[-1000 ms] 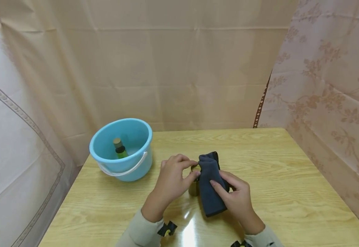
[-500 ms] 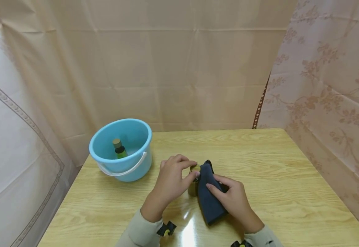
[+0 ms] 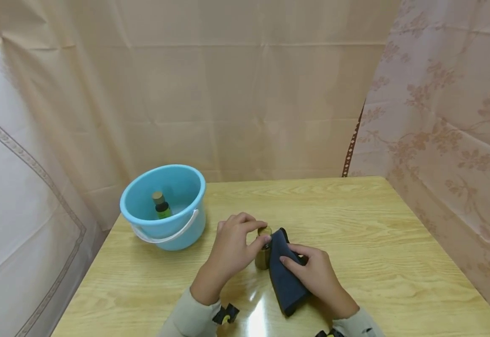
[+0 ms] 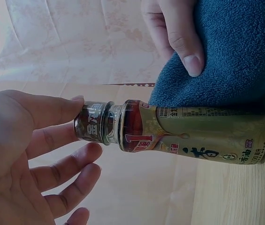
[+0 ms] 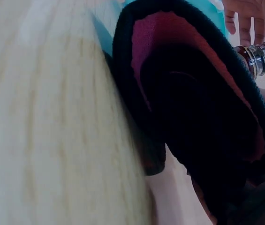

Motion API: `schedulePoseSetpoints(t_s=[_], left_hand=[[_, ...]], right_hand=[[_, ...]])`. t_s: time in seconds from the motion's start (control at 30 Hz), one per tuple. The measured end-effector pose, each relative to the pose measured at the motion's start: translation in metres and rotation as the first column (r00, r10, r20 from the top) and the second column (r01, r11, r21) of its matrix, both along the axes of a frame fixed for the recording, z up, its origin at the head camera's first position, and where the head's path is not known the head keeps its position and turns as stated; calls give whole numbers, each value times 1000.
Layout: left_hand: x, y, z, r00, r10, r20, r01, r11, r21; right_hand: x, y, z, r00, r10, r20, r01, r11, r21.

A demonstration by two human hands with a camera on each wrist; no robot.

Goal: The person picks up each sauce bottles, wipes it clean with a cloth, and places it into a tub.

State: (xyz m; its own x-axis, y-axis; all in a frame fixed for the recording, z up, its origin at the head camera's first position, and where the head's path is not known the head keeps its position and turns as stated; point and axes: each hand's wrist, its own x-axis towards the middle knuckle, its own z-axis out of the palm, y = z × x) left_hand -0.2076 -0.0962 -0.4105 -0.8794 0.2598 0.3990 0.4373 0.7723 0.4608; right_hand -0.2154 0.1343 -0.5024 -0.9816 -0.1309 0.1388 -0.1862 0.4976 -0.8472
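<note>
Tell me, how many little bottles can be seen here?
2. One small gold-labelled glass bottle stands on the wooden table, its cap pinched by the left hand. One green bottle stands inside the light blue plastic bucket. Others could be hidden there.

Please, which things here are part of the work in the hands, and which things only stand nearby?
In the work:
- bottle, standing on the table, cap pinched by the left hand
- blue cloth, pressed against the bottle by the right hand

Only nearby:
- bucket, with a green bottle inside
- table
- curtains
</note>
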Motion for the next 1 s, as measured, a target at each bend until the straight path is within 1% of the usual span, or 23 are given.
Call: schedulePoseSetpoints(t_s=[0.1, 0.17, 0.3, 0.4, 0.57, 0.7, 0.8, 0.87, 1.0], left_hand=[[0, -3, -1, 1000, 4, -8, -4, 1000, 10], [0, -4, -2, 1000, 1, -9, -1, 1000, 20], [0, -7, -3, 1000, -2, -7, 2, 1000, 23], [-1, -7, -4, 1000, -1, -10, 1, 1000, 10], [-5, -3, -6, 1000, -26, -8, 26, 999, -18], [-7, 0, -5, 999, -36, -6, 36, 998, -42], [-7, -1, -5, 1000, -19, 0, 19, 999, -50], [-6, -3, -5, 1000, -8, 5, 8, 999, -51], [-3, -7, -5, 1000, 5, 18, -4, 999, -40]], right_hand=[[0, -3, 0, 1000, 6, -25, -6, 1000, 1], [1, -4, 1, 999, 12, -52, -13, 1000, -15], [4, -7, 3, 990, 28, -136, -41, 995, -90], [6, -8, 4, 979, 28, -202, -61, 986, -155], [11, -6, 6, 949, -19, -315, -56, 972, -228], [14, -4, 9, 929, -34, -368, -77, 956, -283], [14, -5, 12, 926, -36, -375, -99, 937, -335], [15, -8, 15, 919, -41, -393, -120, 919, -376], [17, -14, 19, 891, -28, -453, -208, 861, -465]])
